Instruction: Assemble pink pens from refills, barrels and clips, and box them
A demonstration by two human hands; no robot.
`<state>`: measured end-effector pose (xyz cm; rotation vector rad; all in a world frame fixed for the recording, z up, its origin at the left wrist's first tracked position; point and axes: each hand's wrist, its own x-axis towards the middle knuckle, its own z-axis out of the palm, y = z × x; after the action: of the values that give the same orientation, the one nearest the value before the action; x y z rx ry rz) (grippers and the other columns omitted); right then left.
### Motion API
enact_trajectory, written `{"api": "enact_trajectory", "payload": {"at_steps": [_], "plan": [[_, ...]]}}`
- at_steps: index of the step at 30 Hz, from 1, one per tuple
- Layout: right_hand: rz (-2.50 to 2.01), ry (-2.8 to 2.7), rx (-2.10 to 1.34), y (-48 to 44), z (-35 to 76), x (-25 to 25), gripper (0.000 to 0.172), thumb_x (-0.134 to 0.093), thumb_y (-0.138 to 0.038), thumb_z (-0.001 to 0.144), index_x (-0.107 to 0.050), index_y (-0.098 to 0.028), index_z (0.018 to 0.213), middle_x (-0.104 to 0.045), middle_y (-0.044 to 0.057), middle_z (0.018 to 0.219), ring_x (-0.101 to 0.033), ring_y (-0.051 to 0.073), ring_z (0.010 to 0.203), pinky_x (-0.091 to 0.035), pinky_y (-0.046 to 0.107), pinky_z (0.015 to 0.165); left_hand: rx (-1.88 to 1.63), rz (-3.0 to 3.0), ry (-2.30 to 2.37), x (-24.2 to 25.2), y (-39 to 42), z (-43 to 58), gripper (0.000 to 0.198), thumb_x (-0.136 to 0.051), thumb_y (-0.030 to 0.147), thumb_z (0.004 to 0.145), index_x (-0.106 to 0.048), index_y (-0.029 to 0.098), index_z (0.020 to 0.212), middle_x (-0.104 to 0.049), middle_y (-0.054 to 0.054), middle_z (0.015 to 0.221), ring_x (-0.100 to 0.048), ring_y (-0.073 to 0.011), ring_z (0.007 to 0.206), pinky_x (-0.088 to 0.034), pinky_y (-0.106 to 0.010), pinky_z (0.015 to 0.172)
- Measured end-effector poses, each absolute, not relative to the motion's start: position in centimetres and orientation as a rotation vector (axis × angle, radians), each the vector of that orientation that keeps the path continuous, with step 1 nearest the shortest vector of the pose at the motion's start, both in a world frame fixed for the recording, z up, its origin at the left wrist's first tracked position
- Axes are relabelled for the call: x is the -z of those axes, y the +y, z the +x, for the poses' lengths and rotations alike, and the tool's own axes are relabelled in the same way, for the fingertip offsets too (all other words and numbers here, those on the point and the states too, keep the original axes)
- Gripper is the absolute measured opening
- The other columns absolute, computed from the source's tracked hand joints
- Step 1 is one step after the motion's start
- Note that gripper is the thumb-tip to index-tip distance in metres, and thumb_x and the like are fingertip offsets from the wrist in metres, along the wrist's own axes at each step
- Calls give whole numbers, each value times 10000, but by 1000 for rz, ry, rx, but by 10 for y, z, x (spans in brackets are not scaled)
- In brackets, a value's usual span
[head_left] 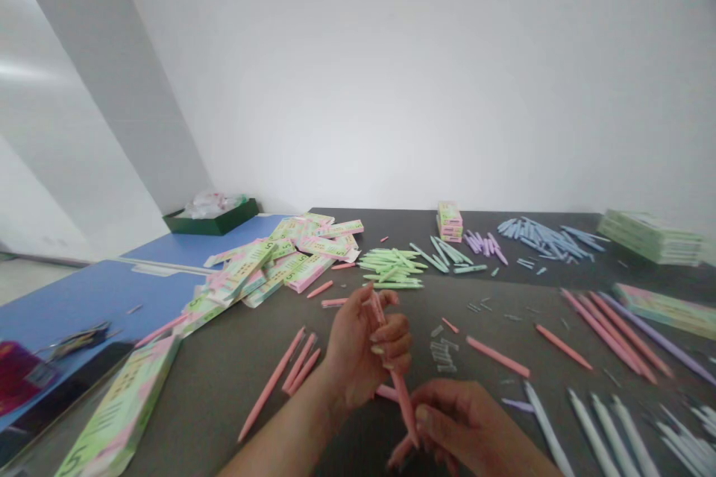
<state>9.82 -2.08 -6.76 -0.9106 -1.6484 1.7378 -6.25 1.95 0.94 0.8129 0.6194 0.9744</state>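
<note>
Pink pen: we see it point(401, 395) in our left hand, above the dark tabletop point(195, 421); we cannot tell whether more than one pen sits in that grip.
Left hand: ours point(363, 354) is curled closed around the pen's upper part, fingers wrapped over it.
Right hand: ours point(462, 414) is bent inward, thumb and fingers drawn close together at the pen's lower end; we cannot tell whether they pinch it or only touch it.
Long axis: the pen slants from our left fist down and rightward, toward us, so its lower end meets our right fingertips.
Nearer hand: our right is nearest the lower end, our left the upper.
Around: clear small parts point(444, 354) lie beyond our right hand, near another pink pen on its own point(497, 356).
</note>
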Motion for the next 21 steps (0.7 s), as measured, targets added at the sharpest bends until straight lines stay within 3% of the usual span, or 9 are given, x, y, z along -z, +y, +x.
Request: {"api": "enact_trajectory", "payload": {"at_steps": [2,4,7,9,14,21], "plan": [[-958,-1691,-1657,-19,102,63,513,-479,-610,793,-623,-129,896,-656,54,639,-456,96,460,-290,194,427,-1004,898,724,-28,19,-84,328,-401,495,819,-534,196,831,-273,93,432,-206,-75,375,-236,-185,362],[-1039,-1719,-1533,-17,108,59,459,-478,-559,812,-626,-139,921,-628,31,634,-460,100,474,-311,198,434,-1101,999,855,-43,20,-114,255,-527,418,774,-520,212,922,-428,64,537,-295,-66,403,-230,-166,364],[-1129,-1736,-1356,-14,116,51,346,-517,-453,810,-642,-150,922,-599,23,684,-504,118,556,-375,205,477,-1252,1149,1141,-49,19,-161,431,-665,229,661,-469,249,1044,-589,42,747,-384,-45,434,-272,-143,376],[-1157,-1720,-1306,-13,121,46,300,-524,-398,802,-642,-160,942,-603,31,730,-546,144,634,-417,211,505,-1260,1220,1370,-38,17,-189,472,-690,194,617,-480,211,1040,-589,51,667,-386,-42,397,-272,-136,358],[-1209,-1622,-1213,-10,135,31,320,-524,-388,780,-638,-165,978,-616,40,770,-563,154,636,-434,220,484,-1149,1368,1796,11,4,-239,530,-612,379,679,-410,226,1144,-568,68,541,-394,-86,324,-275,-157,294],[-1253,-1498,-1052,1,149,20,324,-522,-399,763,-644,-164,950,-625,15,685,-511,120,495,-373,216,435,-969,1571,2161,55,9,-279,309,-439,415,714,-419,216,950,-537,58,473,-466,-147,300,-326,-220,305]]}}
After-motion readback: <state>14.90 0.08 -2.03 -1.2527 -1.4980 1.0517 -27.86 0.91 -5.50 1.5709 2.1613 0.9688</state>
